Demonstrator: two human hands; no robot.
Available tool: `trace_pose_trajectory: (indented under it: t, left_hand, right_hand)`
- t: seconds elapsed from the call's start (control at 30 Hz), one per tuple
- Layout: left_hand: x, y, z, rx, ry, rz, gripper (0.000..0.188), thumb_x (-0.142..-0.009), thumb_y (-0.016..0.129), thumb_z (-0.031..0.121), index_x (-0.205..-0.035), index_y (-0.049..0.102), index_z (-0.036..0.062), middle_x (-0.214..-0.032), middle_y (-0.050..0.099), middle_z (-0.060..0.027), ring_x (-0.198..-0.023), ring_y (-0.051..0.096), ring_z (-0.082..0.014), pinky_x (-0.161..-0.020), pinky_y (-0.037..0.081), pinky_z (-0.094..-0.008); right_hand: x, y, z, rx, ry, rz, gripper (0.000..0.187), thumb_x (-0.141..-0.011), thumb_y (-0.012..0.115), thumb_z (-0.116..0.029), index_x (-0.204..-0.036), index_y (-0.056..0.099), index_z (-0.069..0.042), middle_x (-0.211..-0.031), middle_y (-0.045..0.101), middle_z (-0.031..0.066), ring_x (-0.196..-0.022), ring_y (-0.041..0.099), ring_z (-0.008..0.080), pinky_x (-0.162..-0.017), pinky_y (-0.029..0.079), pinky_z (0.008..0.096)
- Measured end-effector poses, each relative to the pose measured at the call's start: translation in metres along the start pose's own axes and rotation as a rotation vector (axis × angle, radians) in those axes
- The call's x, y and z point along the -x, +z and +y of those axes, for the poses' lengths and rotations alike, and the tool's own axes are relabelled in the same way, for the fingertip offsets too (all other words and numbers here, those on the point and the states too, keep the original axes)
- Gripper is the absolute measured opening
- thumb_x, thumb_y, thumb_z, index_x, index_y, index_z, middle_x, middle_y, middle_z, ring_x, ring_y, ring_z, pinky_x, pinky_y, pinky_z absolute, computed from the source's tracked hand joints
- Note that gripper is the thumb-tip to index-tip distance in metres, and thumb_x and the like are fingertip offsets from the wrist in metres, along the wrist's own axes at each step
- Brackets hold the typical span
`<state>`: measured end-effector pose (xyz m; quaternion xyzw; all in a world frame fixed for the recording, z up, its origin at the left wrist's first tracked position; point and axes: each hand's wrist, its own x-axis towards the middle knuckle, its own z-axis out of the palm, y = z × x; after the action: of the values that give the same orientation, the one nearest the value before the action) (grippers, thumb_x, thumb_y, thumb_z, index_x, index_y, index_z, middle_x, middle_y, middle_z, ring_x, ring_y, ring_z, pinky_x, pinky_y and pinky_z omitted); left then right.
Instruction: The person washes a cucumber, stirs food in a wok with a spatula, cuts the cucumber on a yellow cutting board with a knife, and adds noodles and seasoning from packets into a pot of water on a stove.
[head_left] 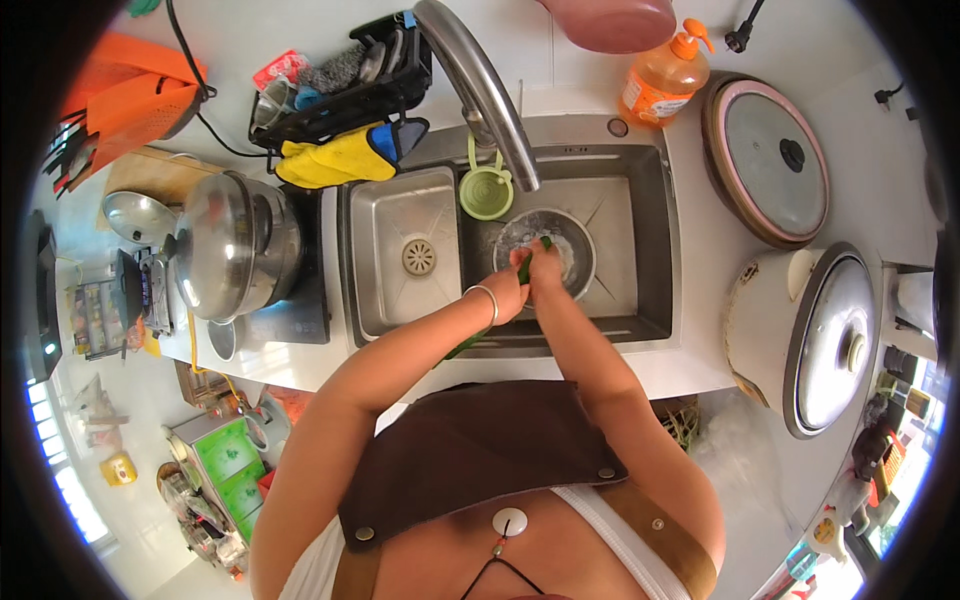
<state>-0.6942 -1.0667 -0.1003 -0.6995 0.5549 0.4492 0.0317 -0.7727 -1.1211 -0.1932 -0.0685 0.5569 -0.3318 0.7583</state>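
Observation:
My left hand (508, 290) and my right hand (543, 265) are close together over a metal bowl (586, 262) in the right basin of the sink (625, 220). Both are closed around a slender, dark green vegetable (525, 270) whose exact kind I cannot make out. One tip pokes out above my right hand. A green length (465, 345) also shows beside my left forearm, at the sink's front edge; my arm hides whether it is the same piece. Water appears to be in the bowl, partly covered by my hands.
A curved faucet (490, 90) arches above the sink, and a green strainer cup (487, 192) hangs at the basin divider. Left stands a steel pot (225, 245); right, a large lidded pot (770, 325). An orange pump bottle (660, 85) and yellow cloth (335, 157) sit behind.

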Motion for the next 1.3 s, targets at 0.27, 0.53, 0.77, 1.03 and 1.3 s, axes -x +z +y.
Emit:
trace_pose_trajectory:
  t: [0.27,0.53,0.77,1.03,1.3]
  left_hand:
    - [0.033,-0.002,-0.019,-0.063,0.099,-0.010,0.038,-0.095,0.049,0.031,-0.094,0.055,-0.0065,-0.082,0.063,-0.0260,-0.081,0.063,-0.0406,-0.073,0.050,-0.0455]
    - [0.043,-0.006,-0.053,1.325,-0.296,-0.298,0.046,-0.097,0.047,0.048,-0.090,0.053,0.0028,-0.070,0.055,-0.0065,-0.052,0.052,-0.0150,-0.047,0.046,-0.0269]
    - [-0.006,0.006,-0.090,1.822,-0.450,-0.280,0.048,-0.098,0.046,0.041,-0.104,0.056,-0.0050,-0.086,0.061,-0.0144,-0.068,0.060,-0.0216,-0.065,0.054,-0.0309]
    - [-0.043,0.042,-0.072,1.547,-0.376,-0.111,0.027,-0.095,0.052,0.029,-0.096,0.062,0.0040,-0.085,0.065,-0.0122,-0.074,0.065,-0.0274,-0.066,0.053,-0.0380]
    - [-0.024,0.045,0.002,0.065,-0.103,0.139,0.030,-0.078,0.062,0.010,-0.104,0.061,-0.0056,-0.083,0.066,-0.0208,-0.080,0.066,-0.0321,-0.074,0.053,-0.0382]
  right_hand:
    - [-0.014,0.003,0.011,0.182,0.113,-0.202,0.025,-0.091,0.051,-0.004,-0.116,0.049,-0.002,-0.068,0.051,0.0081,-0.052,0.051,0.0196,-0.046,0.045,0.0345]
    - [-0.093,-0.037,0.002,0.184,-0.025,-0.030,0.026,-0.096,0.050,-0.022,-0.078,0.059,-0.005,-0.063,0.054,0.0045,-0.051,0.050,0.0185,-0.045,0.042,0.0325]
    - [-0.130,-0.100,0.041,-0.205,0.482,-0.216,0.029,-0.093,0.053,-0.025,-0.078,0.064,-0.003,-0.084,0.066,0.0112,-0.073,0.062,0.0239,-0.063,0.051,0.0396]
    - [0.088,-0.033,-0.014,0.610,-0.248,-0.445,0.023,-0.096,0.052,-0.024,-0.097,0.062,-0.004,-0.088,0.061,0.0041,-0.081,0.055,0.0155,-0.077,0.046,0.0292]
    - [-0.013,-0.039,-0.012,-0.022,0.539,-0.198,0.021,-0.089,0.053,-0.012,-0.101,0.061,0.003,-0.099,0.067,0.0151,-0.093,0.063,0.0301,-0.089,0.050,0.0410]
